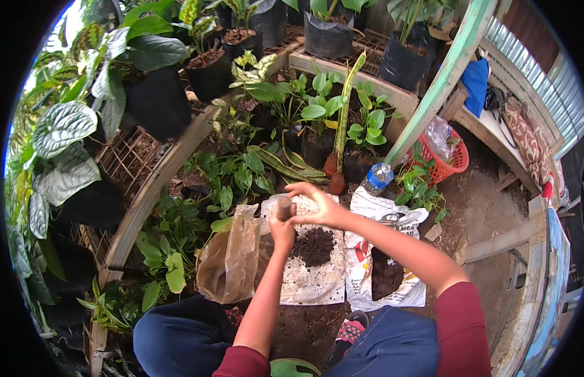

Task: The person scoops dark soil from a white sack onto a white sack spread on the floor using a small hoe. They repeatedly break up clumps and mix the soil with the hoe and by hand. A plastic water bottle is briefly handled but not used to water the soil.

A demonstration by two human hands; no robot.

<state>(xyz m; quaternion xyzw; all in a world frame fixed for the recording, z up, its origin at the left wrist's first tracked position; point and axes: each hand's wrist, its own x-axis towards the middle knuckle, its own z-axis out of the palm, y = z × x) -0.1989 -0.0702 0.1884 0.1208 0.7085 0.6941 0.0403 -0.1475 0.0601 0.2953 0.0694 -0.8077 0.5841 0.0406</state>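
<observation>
My left hand [282,231] is closed around a small brownish, cup-like thing [283,206], held above the work spot; its contents are hard to make out. Beside it, my right hand [320,208] curves with thumb and fingers apart, fingertips close to the top of that thing and thumb near my left hand. Below them, a heap of dark soil [314,246] lies on a soil-specked white sheet [323,286]. To its left stands a crumpled translucent brown plastic bag [226,264]. A white sack [414,292] with dark soil [386,276] showing in its opening lies to the right.
A water bottle [378,178] with a blue label stands beyond the sack, where scissors [391,218] lie. Behind are a red basket [452,163], snake plants [342,119] and several leafy potted plants. A slanted green post [440,78] and wooden bench frame [144,195] flank the spot.
</observation>
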